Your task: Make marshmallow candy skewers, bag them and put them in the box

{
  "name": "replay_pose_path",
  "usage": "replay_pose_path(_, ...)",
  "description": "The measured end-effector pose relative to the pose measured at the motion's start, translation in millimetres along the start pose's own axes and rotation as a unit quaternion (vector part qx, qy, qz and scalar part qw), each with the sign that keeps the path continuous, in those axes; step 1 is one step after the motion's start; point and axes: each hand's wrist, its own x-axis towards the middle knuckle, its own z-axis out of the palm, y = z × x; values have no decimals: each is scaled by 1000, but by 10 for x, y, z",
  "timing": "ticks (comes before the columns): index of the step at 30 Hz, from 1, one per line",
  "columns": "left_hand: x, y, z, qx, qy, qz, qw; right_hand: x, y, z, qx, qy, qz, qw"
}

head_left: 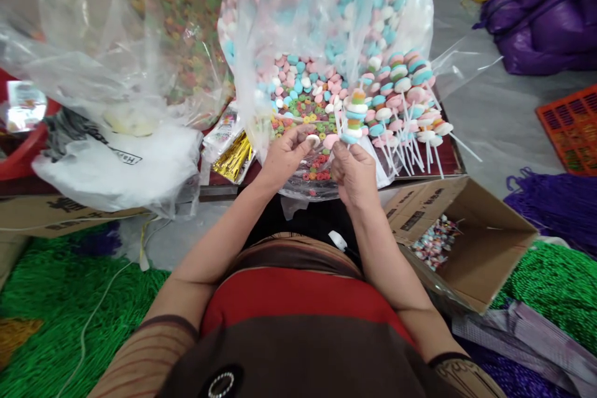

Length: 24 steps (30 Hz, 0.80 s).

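Note:
My left hand [290, 152] pinches a white candy disc [313, 139] between thumb and fingertips. Just across from it, my right hand [355, 168] is closed at the base of a candy skewer [357, 113], stacked with white, blue, orange and green pieces. A pink candy [331, 140] shows at the right fingertips; whether it is gripped or threaded I cannot tell. Beneath both hands, loose ring candies [317, 165] and pastel discs spread over clear plastic. To the right lies a pile of finished-looking candy skewers [405, 106], their white sticks pointing toward me.
A large clear bag [298, 6] of pastel candies stands behind my hands, with a bag of ring candies [186, 43] to its left. Gold twist ties [232, 158] lie at the table edge. An open cardboard box [485, 249] holds small wrapped items at lower right.

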Motion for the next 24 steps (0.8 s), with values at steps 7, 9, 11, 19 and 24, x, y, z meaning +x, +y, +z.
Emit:
replay_pose_path(7, -80, -9, 82, 7, 17, 11, 1000, -19, 20, 84, 14, 11, 23, 1000)
replay_pose_path(9, -119, 32, 102, 8, 7, 5, 1000, -9, 27, 85, 5, 14, 1, 1000)
replay_pose_path(11, -147, 69, 114, -9, -14, -4, 1000, -1, 33, 78, -5, 18, -13, 1000)
replay_pose_path(19, -107, 31, 147, -80, -31, -36, 996, -12, 14, 93, 47, 18, 27, 998)
replay_pose_path(24, -76, 39, 120, -88, 39, -73, 993, -156, -103, -24, 72, -21, 47, 996)
